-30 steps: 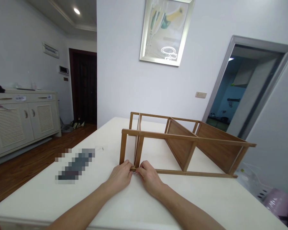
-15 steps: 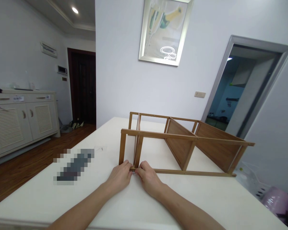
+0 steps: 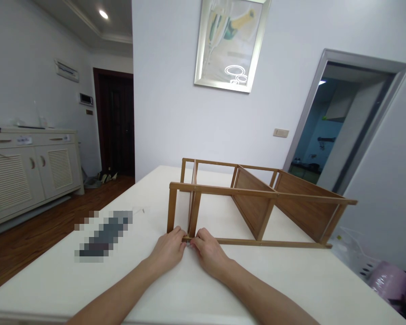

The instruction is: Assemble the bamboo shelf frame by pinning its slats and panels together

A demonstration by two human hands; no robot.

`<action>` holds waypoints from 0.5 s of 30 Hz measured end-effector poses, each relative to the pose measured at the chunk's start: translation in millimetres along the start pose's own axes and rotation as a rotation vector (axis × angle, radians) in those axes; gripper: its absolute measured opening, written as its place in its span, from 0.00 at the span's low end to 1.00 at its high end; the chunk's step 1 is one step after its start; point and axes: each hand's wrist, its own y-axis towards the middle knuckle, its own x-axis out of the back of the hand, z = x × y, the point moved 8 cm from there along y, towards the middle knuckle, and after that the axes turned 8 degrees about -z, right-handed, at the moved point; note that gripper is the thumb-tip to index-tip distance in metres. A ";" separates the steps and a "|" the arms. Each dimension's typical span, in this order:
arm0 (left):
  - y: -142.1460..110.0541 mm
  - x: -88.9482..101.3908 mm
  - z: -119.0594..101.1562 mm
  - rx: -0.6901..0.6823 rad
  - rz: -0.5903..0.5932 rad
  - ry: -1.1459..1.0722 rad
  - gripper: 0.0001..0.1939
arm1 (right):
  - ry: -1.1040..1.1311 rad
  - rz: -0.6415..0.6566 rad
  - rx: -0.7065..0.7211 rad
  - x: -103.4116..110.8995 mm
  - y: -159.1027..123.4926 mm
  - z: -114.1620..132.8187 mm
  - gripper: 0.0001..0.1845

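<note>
A brown wooden shelf rack (image 3: 267,194) lies on its side on the white table (image 3: 257,282), its shelf panels standing on edge. My left hand (image 3: 171,246) grips the rack's near bottom rail by the left end, fingers curled round the wood. Just right of it, my right hand (image 3: 208,253) is closed in a pinch at the same rail. Between the fingertips of both hands shows a small metal screw (image 3: 188,243), sticking out from the rail toward me. Its exact shape is too small to make out, and the fingers cover part of it.
On the table to the left lies a dark, pixelated object (image 3: 104,234). Behind it is a small clear bag (image 3: 143,210) with tiny bits on it. Past the table's right edge are a pink item (image 3: 390,284) and plastic wrapping. A wall (image 3: 196,122) rises behind the table.
Both hands stay at the same joint of the rack. The view has shifted very slightly; a little more of the metal screw shows between the fingertips.
</note>
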 end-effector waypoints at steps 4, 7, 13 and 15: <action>-0.3 -0.5 0.5 0.018 0.014 0.005 0.13 | -0.011 0.017 0.013 -2.7 -0.5 0.9 0.09; -0.3 -2.0 1.6 0.025 0.021 0.006 0.13 | -0.020 0.028 0.013 -4.3 -0.5 0.8 0.09; -0.2 -4.4 3.9 0.011 0.023 0.012 0.14 | -0.019 0.077 -0.006 -6.9 -0.8 -0.3 0.09; -0.2 -5.5 5.5 0.013 0.027 0.003 0.14 | -0.016 0.078 -0.009 -6.5 -0.6 -0.3 0.09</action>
